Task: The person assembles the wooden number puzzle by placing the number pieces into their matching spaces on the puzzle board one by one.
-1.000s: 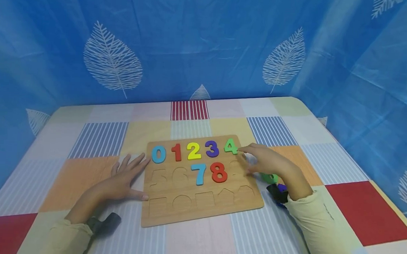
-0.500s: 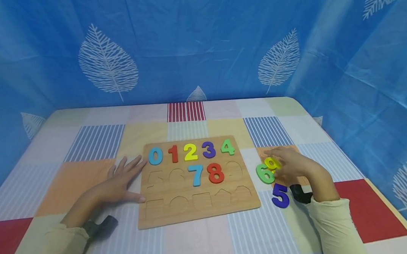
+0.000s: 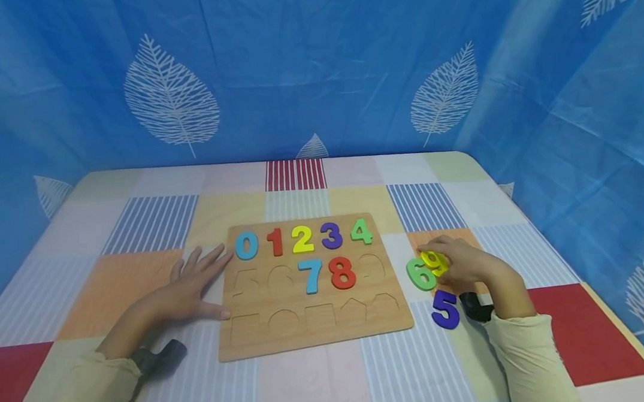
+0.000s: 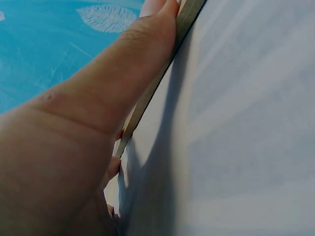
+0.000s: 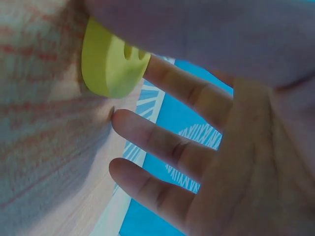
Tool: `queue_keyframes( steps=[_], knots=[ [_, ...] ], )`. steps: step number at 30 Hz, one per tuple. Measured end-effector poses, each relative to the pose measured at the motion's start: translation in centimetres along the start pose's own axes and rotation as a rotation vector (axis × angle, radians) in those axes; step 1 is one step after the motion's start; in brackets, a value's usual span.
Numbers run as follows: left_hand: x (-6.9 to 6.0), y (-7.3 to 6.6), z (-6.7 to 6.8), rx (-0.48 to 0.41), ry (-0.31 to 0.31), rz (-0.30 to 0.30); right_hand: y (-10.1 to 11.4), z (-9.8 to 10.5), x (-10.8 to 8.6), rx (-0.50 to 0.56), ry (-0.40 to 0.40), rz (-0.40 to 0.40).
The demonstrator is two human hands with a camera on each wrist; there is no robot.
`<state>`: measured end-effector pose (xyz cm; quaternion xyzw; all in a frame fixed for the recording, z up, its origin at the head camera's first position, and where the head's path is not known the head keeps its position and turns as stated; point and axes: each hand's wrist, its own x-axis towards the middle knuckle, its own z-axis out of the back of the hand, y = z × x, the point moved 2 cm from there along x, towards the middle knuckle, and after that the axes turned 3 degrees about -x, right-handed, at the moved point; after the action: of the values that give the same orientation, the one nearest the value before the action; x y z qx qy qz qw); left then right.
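Note:
A wooden number board point(image 3: 316, 332) lies slightly turned on the table. My left hand point(image 3: 191, 291) rests at its left edge with fingers spread; in the left wrist view the thumb point(image 4: 138, 54) touches the board's side. Right of the board, my right hand point(image 3: 467, 261) pinches a yellow number 9 point(image 3: 434, 263) between thumb and index finger. In the right wrist view the yellow 9 point(image 5: 108, 64) is low over the tablecloth, the other fingers straighter beside it. A green number 6 point(image 3: 421, 274) lies just left of it, and a purple number 5 point(image 3: 445, 309) lies nearer me.
On the board's top row sit the numbers from blue 0 point(image 3: 246, 245) to green 4 point(image 3: 361, 232). A blue 7 point(image 3: 311, 275) and a red 8 point(image 3: 342, 273) sit in its middle row. Several recesses show bare wood. A patchwork tablecloth point(image 3: 303, 374) covers the table.
My right hand has moved right, from beside the green 4 to the loose numbers, and has taken hold of the yellow 9. The left hand keeps its place at the board.

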<state>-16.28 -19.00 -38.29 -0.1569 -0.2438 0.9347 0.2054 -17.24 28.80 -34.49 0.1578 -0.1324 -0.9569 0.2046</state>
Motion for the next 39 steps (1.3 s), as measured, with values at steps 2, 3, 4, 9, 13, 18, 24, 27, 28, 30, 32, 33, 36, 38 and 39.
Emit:
queue_keyframes(
  steps=[2, 3, 4, 9, 13, 18, 24, 27, 28, 30, 32, 33, 36, 38, 39],
  knots=[
    [0.0, -0.1, 0.0, -0.001, 0.0, 0.003, 0.0, 0.0, 0.1, -0.011, -0.016, 0.007],
    [0.0, -0.1, 0.0, 0.002, 0.001, 0.007, 0.0, 0.0, 0.1, -0.013, -0.021, 0.007],
    [0.0, -0.2, 0.0, 0.001, 0.001, 0.007, 0.1, -0.1, 0.1, -0.013, -0.026, 0.008],
    [0.0, 0.0, 0.0, 0.004, 0.009, 0.016, 0.1, -0.1, 0.2, -0.018, -0.044, 0.003],
    [0.1, 0.1, 0.0, 0.005, 0.008, 0.005, 0.0, -0.1, 0.3, -0.025, -0.079, -0.044],
    [0.0, 0.1, 0.1, 0.0, 0.001, -0.009, 0.3, 0.0, 0.4, -0.032, -0.103, -0.157],
    [0.0, 0.2, 0.1, -0.006, 0.001, -0.009, 1.1, 0.1, 0.8, -0.062, -0.144, -0.169],
    [0.0, 0.1, 0.1, -0.007, 0.003, -0.004, 2.0, 0.0, 1.0, -0.072, -0.145, -0.164],
    [0.0, 0.1, 0.1, -0.007, 0.004, -0.002, 2.4, 0.0, 1.1, -0.074, -0.141, -0.159],
    [0.0, 0.1, 0.1, -0.005, 0.004, 0.0, 3.2, -0.1, 1.3, -0.082, -0.141, -0.133],
    [0.0, 0.1, 0.0, -0.001, 0.003, 0.001, 4.0, -0.2, 1.4, -0.092, -0.145, -0.093],
    [0.0, 0.1, 0.0, 0.001, 0.001, -0.001, 4.4, -0.3, 1.5, -0.095, -0.151, -0.074],
    [0.0, 0.2, 0.0, 0.007, -0.003, -0.004, 5.7, -0.6, 1.6, -0.105, -0.166, -0.014],
    [0.0, 0.2, -0.1, 0.005, -0.005, -0.007, 6.4, -0.9, 1.6, -0.111, -0.171, 0.016],
    [0.1, 0.2, -0.1, 0.004, -0.006, -0.009, 6.7, -1.0, 1.7, -0.116, -0.172, 0.021]
  ],
)
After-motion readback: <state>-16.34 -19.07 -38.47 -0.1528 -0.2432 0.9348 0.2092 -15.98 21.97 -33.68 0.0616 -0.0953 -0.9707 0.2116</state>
